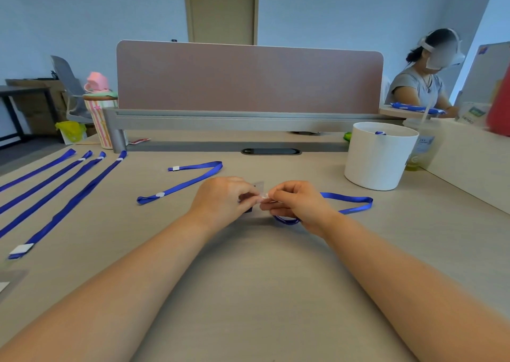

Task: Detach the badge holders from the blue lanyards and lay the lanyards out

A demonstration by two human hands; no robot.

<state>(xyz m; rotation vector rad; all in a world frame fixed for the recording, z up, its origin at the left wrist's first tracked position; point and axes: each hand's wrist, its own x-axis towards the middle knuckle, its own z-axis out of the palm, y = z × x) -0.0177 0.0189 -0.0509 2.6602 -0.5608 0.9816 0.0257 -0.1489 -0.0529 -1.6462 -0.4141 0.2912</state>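
Pinching a clear badge holder between the left hand and the right hand, both closing fingertips on it where they meet above the desk; holding the holder upright, only its top edge showing over the knuckles, the rest lying hidden behind the fingers; trailing the attached blue lanyard rightward from the grip, its long axis running sideways, looping back under the right wrist; the clip itself being too small and blurred to make out; lying beyond and left of the grip, a bent lanyard; stretching farther left, four straightened lanyards, partly cut off by the frame edge.
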